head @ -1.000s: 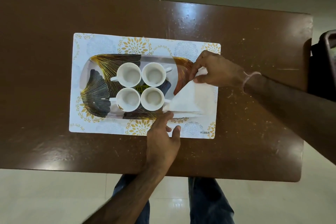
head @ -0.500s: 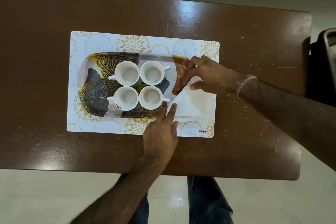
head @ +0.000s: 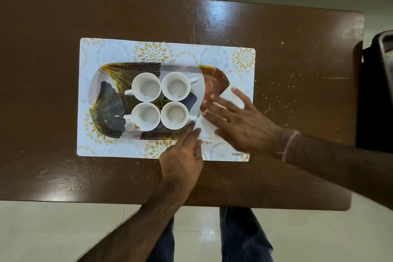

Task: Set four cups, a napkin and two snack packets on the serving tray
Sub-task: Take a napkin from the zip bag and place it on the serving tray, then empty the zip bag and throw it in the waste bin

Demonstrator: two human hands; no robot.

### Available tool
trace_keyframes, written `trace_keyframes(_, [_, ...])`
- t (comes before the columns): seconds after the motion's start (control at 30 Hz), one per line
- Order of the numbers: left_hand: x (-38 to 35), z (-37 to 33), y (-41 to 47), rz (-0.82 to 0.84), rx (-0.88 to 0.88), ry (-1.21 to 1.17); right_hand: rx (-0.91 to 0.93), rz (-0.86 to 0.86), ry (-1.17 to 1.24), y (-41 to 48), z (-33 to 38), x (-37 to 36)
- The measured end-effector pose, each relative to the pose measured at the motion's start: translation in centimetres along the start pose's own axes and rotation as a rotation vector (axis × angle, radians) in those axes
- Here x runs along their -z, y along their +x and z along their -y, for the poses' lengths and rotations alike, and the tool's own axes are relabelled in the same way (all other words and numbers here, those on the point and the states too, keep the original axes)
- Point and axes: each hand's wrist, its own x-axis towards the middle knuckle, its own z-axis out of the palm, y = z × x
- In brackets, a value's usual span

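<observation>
Napkin (head: 235, 97) pressed flat on the tray's (head: 95, 83) right end, toward the table's right edge.
Right hand (head: 240, 121) splayed flat on it, left hand (head: 182, 155) pinning its near corner; thin, limp paper, best lifted by an edge.

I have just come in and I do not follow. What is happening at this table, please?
A person is laying a serving tray that sits on a patterned placemat on a brown table. Four white cups already stand together on the tray. Both hands are on a white napkin at the tray's right end: the right hand lies flat on it, the left hand touches its near corner. No snack packets are in view.
</observation>
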Motion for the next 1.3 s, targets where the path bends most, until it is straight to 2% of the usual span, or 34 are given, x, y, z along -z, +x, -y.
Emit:
trace_keyframes(0.13, [-0.3,-0.6,-1.7,-0.023,-0.128,0.043,0.000,0.088,-0.011,-1.3,1.0,-2.0])
trace_keyframes(0.23, [-1.3,-1.1,-1.9,0.064,-0.212,0.016,-0.023,0.098,0.004,-1.0,1.1,-2.4])
trace_keyframes(0.4, [-2.6,-0.1,-1.9,0.264,-0.207,0.096,-0.079,0.076,0.001,-0.3,1.4,-2.7])
trace_keyframes(0.63, [-2.6,1.0,-1.5,0.317,-0.214,0.208,-0.323,0.034,0.005,-0.4,0.3,-2.5])
trace_keyframes(0.73, [-2.4,0.1,-1.5,0.259,-0.174,0.173,-0.364,0.022,0.053,-0.6,0.1,-2.3])
trace_keyframes(0.87, [-2.7,-2.5,-0.6,0.163,-0.235,0.020,-0.390,-0.056,0.209,-1.1,-1.0,-0.9])
trace_keyframes(0.97, [-3.1,-5.3,2.1,0.143,-0.277,-0.042,-0.475,-0.130,0.357,-2.5,-3.3,0.2])
trace_keyframes(1.17, [-5.5,-13.7,9.7,0.227,-0.382,0.000,-0.782,-0.276,0.425,-8.9,-10.5,1.2])
trace_keyframes(1.3, [-8.7,-20.7,13.2,0.301,-0.511,0.072,-1.014,-0.352,0.438,-15.5,-15.0,1.2])
